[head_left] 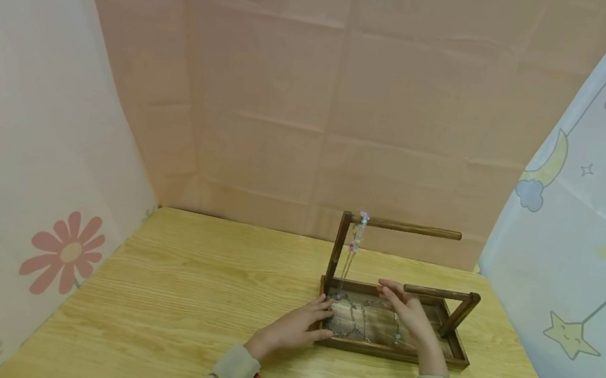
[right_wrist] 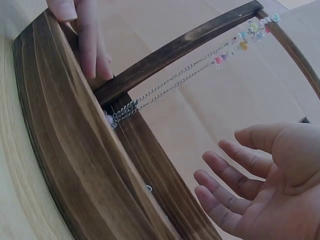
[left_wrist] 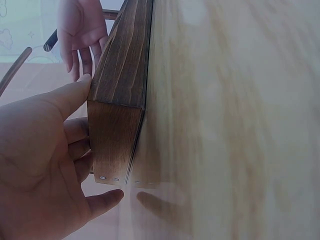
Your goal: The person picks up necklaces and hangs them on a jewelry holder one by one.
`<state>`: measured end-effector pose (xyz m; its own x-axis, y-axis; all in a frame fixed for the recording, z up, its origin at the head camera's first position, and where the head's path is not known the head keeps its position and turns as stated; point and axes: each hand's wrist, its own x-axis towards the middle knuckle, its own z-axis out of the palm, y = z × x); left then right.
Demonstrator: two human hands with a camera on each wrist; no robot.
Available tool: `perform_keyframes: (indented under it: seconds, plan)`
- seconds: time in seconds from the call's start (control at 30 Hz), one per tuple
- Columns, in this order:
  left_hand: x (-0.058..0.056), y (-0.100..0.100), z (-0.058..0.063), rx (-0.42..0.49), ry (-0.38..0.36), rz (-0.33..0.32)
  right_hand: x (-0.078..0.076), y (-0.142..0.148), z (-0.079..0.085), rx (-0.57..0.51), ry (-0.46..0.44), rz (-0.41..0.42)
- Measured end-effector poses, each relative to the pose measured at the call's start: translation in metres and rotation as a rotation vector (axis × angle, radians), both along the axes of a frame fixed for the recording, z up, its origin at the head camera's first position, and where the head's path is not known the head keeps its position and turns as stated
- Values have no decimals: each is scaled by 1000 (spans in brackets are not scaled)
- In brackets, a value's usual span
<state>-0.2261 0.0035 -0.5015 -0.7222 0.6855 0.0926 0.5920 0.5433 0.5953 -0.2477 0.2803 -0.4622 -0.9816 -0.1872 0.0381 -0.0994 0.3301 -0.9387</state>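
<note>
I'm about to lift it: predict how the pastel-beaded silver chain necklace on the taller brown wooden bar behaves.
The necklace should be floppy: it drapes limply from the bar. It's probably light, being thin with small beads. It might slide, as the bar looks rounded.

To our left, the open table (head_left: 193, 264) gives a hand room to pass. Over the wooden tray (head_left: 390, 352), we find a gap beneath the upper bar (head_left: 408, 228), right of the hanging necklace (head_left: 354, 246), which blocks the way beside the left post (head_left: 337, 252). Our left hand (head_left: 294, 326) takes up the tray's left end; our right hand (head_left: 413, 316) and the lower bar (head_left: 442, 293) crowd the right side.
</note>
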Motion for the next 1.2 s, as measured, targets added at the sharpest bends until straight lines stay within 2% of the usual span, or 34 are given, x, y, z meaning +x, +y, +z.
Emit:
perform_keyframes:
  seconds: [0.53, 0.9, 1.2]
  plan:
    - [-1, -1, -3, 5, -2, -1, 0, 11, -3, 44, 36, -61]
    - [1, 0, 1, 3, -6, 2, -2, 18, -10, 96, 92, -94]
    - [-1, 0, -2, -3, 9, 4, -2, 21, -16, 160, 74, -132]
